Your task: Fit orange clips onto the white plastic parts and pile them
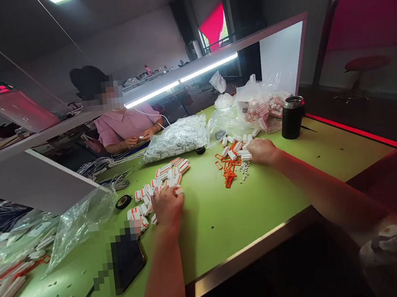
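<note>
My left hand point(167, 204) rests knuckles-up on the green table point(226, 211), fingers curled over white-and-orange assembled pieces point(159, 181) at the near end of a long pile. My right hand point(262, 151) reaches far out to a heap of small white parts point(235, 147), fingers closed on that heap. What it holds is hidden. Loose orange clips point(227, 169) lie just left of the right hand.
A clear bag of white parts point(176, 139) and more bags point(261, 106) stand at the back. A black tumbler point(291, 117) is at the right. A black tape roll point(123, 201) and a dark phone point(127, 262) lie near left. A person in pink point(125, 128) works opposite.
</note>
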The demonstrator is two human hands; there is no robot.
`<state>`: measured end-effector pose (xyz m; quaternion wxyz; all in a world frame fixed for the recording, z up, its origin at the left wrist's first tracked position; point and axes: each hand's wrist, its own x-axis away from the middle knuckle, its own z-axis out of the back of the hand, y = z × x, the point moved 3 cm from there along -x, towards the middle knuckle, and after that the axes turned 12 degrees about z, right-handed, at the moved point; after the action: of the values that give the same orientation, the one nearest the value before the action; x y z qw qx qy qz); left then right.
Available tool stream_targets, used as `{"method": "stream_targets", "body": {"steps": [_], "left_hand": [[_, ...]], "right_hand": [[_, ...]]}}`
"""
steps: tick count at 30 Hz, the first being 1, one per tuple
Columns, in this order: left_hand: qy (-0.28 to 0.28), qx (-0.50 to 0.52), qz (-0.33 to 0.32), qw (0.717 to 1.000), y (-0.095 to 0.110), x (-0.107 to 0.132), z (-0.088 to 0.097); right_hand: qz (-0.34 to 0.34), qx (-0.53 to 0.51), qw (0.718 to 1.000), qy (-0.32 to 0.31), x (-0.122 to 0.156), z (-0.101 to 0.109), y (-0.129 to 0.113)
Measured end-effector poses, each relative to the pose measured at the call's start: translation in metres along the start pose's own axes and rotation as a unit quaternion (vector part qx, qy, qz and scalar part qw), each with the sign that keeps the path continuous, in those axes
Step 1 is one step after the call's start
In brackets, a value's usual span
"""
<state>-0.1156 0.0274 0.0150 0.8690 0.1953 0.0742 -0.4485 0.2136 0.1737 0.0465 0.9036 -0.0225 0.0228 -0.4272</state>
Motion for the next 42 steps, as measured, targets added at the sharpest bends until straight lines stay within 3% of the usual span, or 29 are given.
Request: {"method": "stream_targets", "body": {"steps": [3,6,9,11,13,15,18,20,22,27,30,33,37,42], "left_hand": [[-0.01,-0.021,0.025,0.999,-0.001,-0.001,-0.001],[-0.026,0.012,0.003,1.0,0.008,0.001,-0.004],[-0.043,0.127,-0.043,0.99,0.025,0.009,-0.005],[-0.082,0.257,-0.055,0.961,0.037,0.019,-0.005],[-0.166,0.406,-0.026,0.898,0.05,0.03,-0.007],[-0.279,0.545,0.041,0.79,0.062,0.043,-0.012],[-0.406,0.644,0.138,0.634,0.078,0.059,-0.017],[-0.448,0.669,0.166,0.569,0.085,0.064,-0.018],[-0.469,0.677,0.182,0.538,0.087,0.065,-0.018],[-0.428,0.68,0.283,0.524,0.081,0.058,-0.019],[-0.399,0.686,0.321,0.517,0.076,0.054,-0.018],[-0.397,0.681,0.326,0.523,0.073,0.052,-0.019],[-0.403,0.673,0.31,0.537,0.072,0.052,-0.022],[-0.407,0.671,0.289,0.548,0.071,0.053,-0.024]], "right_hand": [[-0.017,0.005,1.0,0.02,0.003,0.009,-0.001],[-0.03,-0.007,0.998,0.061,0.007,0.019,-0.004],[-0.004,-0.042,0.994,0.105,0.007,0.022,-0.011],[0.056,-0.09,0.984,0.144,0.005,0.019,-0.021],[0.13,-0.148,0.963,0.184,0.004,0.014,-0.035],[0.188,-0.19,0.939,0.214,0.005,0.008,-0.052],[0.245,-0.206,0.919,0.231,0.012,0.001,-0.079],[0.272,-0.202,0.912,0.233,0.016,-0.001,-0.093],[0.293,-0.199,0.906,0.231,0.02,-0.003,-0.1],[0.284,-0.254,0.897,0.225,0.014,-0.001,-0.088],[0.236,-0.221,0.925,0.2,0.006,-0.004,-0.072],[0.215,-0.139,0.958,0.128,0.001,-0.012,-0.066],[0.231,-0.072,0.969,0.052,0.002,-0.02,-0.069],[0.223,-0.104,0.964,0.098,0.003,-0.015,-0.07]]}}
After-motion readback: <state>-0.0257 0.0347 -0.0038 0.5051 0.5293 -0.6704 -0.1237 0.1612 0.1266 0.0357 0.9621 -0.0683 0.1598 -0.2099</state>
